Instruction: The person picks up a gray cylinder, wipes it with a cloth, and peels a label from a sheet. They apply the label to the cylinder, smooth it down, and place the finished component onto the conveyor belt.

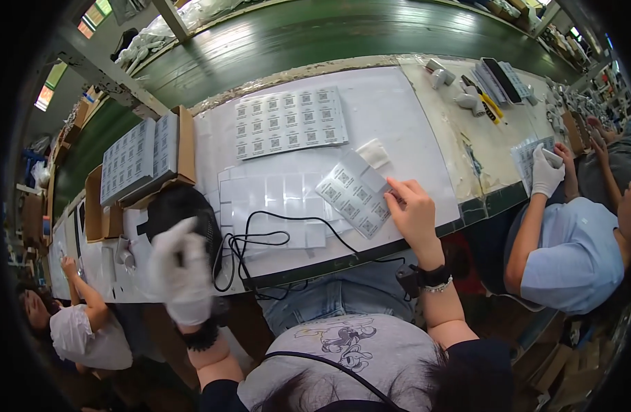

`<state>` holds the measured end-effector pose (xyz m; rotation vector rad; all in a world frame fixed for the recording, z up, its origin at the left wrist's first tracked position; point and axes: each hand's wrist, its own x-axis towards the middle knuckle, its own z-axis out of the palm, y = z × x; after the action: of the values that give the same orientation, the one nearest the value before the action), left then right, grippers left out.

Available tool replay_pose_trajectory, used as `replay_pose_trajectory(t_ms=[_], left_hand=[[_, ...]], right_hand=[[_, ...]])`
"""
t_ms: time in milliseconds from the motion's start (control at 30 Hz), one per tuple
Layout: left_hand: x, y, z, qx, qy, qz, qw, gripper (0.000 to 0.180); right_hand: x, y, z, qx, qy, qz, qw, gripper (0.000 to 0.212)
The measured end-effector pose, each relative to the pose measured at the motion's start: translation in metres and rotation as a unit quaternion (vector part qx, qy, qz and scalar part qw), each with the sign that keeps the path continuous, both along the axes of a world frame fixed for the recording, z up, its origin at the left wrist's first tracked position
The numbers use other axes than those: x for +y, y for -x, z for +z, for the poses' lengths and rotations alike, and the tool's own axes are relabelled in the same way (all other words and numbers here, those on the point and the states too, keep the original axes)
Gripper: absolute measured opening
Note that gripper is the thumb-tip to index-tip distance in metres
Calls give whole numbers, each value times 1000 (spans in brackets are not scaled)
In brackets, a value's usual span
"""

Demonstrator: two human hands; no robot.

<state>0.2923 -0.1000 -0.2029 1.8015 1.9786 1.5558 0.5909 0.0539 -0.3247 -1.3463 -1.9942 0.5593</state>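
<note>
My right hand (413,208), bare, pinches the right edge of a small grey sheet of square-coded labels (355,196), which lies tilted on the white table covering. One corner of that sheet is a plain grey patch without codes. My left hand (181,271), in a white glove, is raised near a black mesh bag-like thing (188,206); motion smears its fingers. Beside the label sheet lies a small folded white cloth or pad (374,154). Pale sheets with blank rectangles (274,196) lie to its left, and a stack of larger label sheets (291,120) is behind.
A cardboard box (186,147) with stacks of label sheets stands at left. Black cable (281,214) loops over the table's front edge. White fittings (470,101) and a yellow-handled tool (492,110) lie at right. A gloved co-worker (566,247) sits at right, another person (92,329) at left.
</note>
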Motion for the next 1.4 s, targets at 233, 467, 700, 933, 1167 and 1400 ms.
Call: replay_pose_trajectory(t_ms=[233, 467, 700, 933, 1167, 1400], left_hand=[[87, -96, -34, 193, 120, -268, 936, 33], [114, -100, -80, 240, 207, -311, 896, 40], [121, -102, -84, 210, 263, -287, 897, 35], [125, -104, -81, 174, 249, -330, 894, 39], [121, -87, -78, 98, 275, -291, 911, 42], [132, -96, -84, 70, 254, -322, 909, 39]], right_hand=[[-2, -5, -6, 2, -23, -23, 999, 22], [2, 3, -14, 14, -78, -6, 997, 16], [-7, -2, 1, 70, 10, -15, 997, 7], [10, -52, 22, 257, -11, 94, 962, 7], [83, -62, 52, 197, -100, 39, 974, 62], [228, -92, 31, -96, -247, -5, 964, 87]])
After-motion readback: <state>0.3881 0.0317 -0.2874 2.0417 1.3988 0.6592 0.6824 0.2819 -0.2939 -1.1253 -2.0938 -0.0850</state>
